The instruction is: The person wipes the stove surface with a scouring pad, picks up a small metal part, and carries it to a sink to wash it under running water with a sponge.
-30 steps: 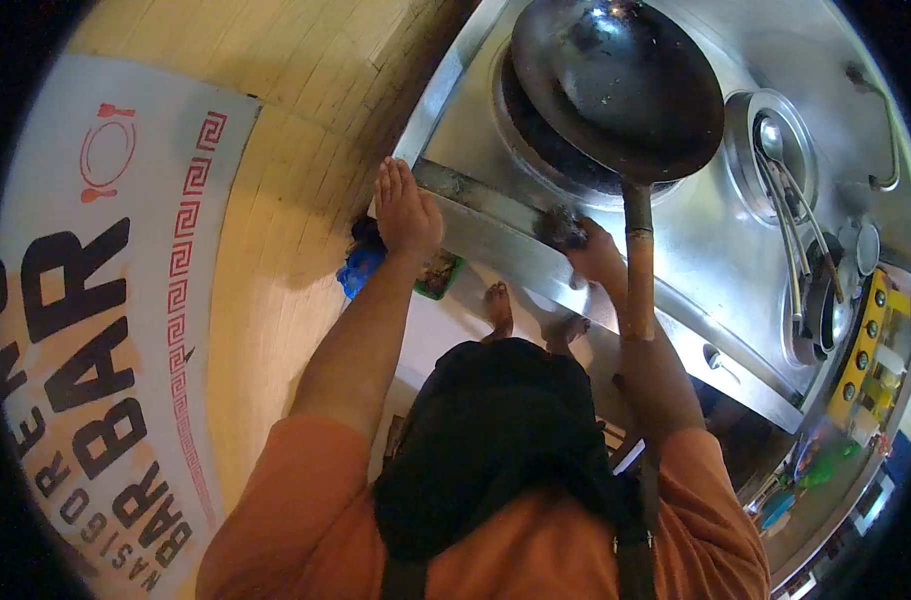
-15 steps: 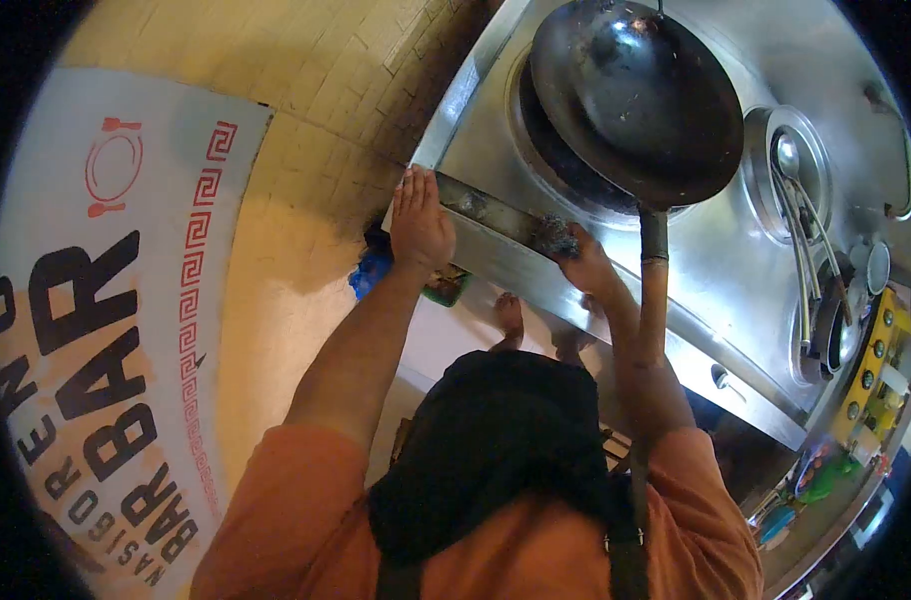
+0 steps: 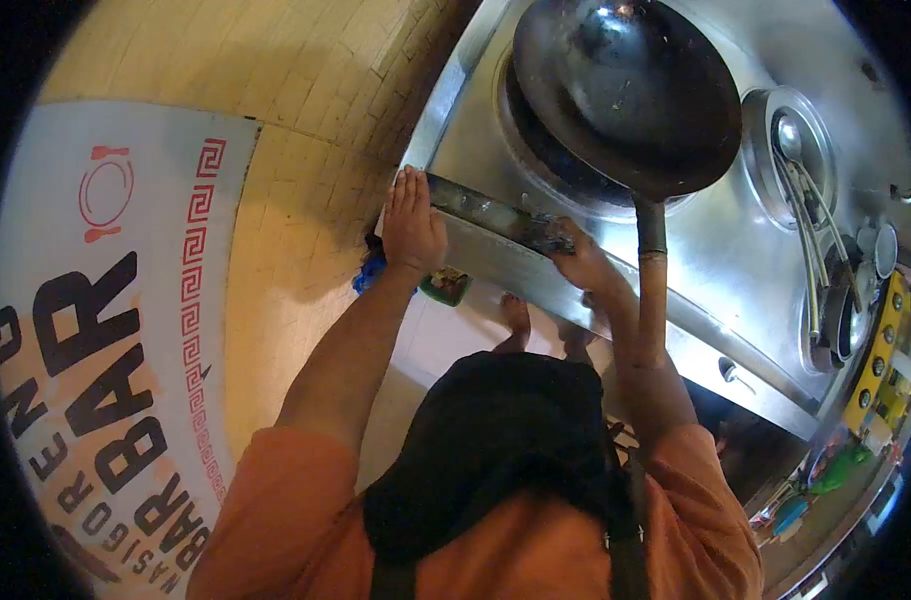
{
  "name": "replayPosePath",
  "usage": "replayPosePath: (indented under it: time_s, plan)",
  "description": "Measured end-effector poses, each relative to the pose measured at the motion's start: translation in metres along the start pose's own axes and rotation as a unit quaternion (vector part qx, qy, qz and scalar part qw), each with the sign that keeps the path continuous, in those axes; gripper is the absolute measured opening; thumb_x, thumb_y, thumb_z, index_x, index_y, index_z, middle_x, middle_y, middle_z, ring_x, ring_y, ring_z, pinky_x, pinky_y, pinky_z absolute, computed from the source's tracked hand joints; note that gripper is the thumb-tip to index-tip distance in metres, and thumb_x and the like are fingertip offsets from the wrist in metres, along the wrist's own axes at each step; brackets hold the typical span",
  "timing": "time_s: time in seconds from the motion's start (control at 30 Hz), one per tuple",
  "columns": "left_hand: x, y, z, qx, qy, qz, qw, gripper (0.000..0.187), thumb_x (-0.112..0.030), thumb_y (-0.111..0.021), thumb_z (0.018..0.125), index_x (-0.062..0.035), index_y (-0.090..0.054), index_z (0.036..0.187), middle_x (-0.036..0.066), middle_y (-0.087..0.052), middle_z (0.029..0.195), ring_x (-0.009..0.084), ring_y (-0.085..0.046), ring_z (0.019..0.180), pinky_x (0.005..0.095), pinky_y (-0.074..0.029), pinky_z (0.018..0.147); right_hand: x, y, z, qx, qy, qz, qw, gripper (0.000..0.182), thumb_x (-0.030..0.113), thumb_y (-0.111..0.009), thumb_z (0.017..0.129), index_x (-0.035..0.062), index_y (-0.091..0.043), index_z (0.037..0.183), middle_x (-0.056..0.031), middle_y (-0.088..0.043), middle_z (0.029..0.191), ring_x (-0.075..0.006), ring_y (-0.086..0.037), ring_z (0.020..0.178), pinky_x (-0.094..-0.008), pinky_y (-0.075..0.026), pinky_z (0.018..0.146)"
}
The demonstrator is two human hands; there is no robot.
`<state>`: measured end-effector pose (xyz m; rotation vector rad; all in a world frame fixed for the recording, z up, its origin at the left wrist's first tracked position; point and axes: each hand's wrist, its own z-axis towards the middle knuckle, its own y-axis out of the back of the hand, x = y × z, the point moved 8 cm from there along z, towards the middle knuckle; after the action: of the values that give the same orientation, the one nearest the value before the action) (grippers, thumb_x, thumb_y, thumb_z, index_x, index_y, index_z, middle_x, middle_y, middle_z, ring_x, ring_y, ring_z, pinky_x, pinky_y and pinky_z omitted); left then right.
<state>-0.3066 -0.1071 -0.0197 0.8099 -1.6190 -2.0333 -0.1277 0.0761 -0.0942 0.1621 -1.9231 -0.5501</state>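
Observation:
My left hand (image 3: 414, 228) lies flat on the left end of the stove's front edge, fingers stretched out and together. In the gutter along the front of the steel stove top (image 3: 464, 150), my right hand (image 3: 584, 262) presses a dark grey steel wool scourer (image 3: 551, 235), its fingers closed around it. The scourer is partly hidden by the fingers. Right beside that forearm, the wooden handle (image 3: 653, 305) of a large wok (image 3: 631, 100) points toward me. The wok is tilted over a round burner ring (image 3: 536, 150).
A round steel pot (image 3: 766, 165) with several long-handled ladles stands at the right. Beyond it are bowls (image 3: 884, 250) and a yellow rack (image 3: 881, 345). A spoon (image 3: 733, 371) lies at the front edge. A printed banner (image 3: 166, 300) hangs at the left; a green container (image 3: 446, 287) sits below.
My right hand has shifted slightly with the scourer along the gutter, and less of the scourer shows. My left hand stays on the edge. The whole view has shifted a little.

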Motion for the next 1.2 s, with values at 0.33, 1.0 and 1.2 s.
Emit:
replayPosePath:
  time_s: [0.33,1.0,1.2]
  plan:
    - [0.001,-0.002,0.0,-0.003,0.013,0.002,1.0,0.06,-0.019,-0.04,0.083,0.0084,-0.032,0.136,0.025,-0.031,0.143,0.0377,-0.027,0.135,0.0455,-0.018,0.112,0.015,0.008,0.0,0.026,-0.04,0.027,0.998,0.055,0.017,-0.062,0.083,0.0015,-0.042,0.132,-0.0231,-0.056,0.122,-0.0315,-0.054,0.113,-0.0357,-0.042,0.094]
    - [-0.004,0.002,-0.028,-0.089,0.159,0.034,0.983,0.061,-0.02,-0.044,0.084,0.0121,-0.031,0.134,0.029,-0.027,0.143,0.0411,-0.024,0.134,0.0468,-0.016,0.112,-0.073,0.208,-0.192,-0.257,-0.201,-0.036,0.944,0.031,0.022,-0.068,0.074,0.0009,-0.061,0.096,-0.0159,-0.067,0.085,-0.0251,-0.065,0.079,-0.0367,-0.049,0.072]
    - [-0.03,-0.024,-0.041,-0.01,0.262,0.034,0.964,0.064,-0.027,-0.044,0.087,0.0112,-0.027,0.136,0.028,-0.025,0.145,0.0398,-0.02,0.137,0.0482,-0.011,0.113,-0.064,0.286,-0.158,-0.357,-0.236,-0.236,0.872,0.05,0.044,-0.069,0.072,0.0023,-0.061,0.099,-0.0235,-0.065,0.09,-0.0402,-0.062,0.088,-0.0454,-0.048,0.076]
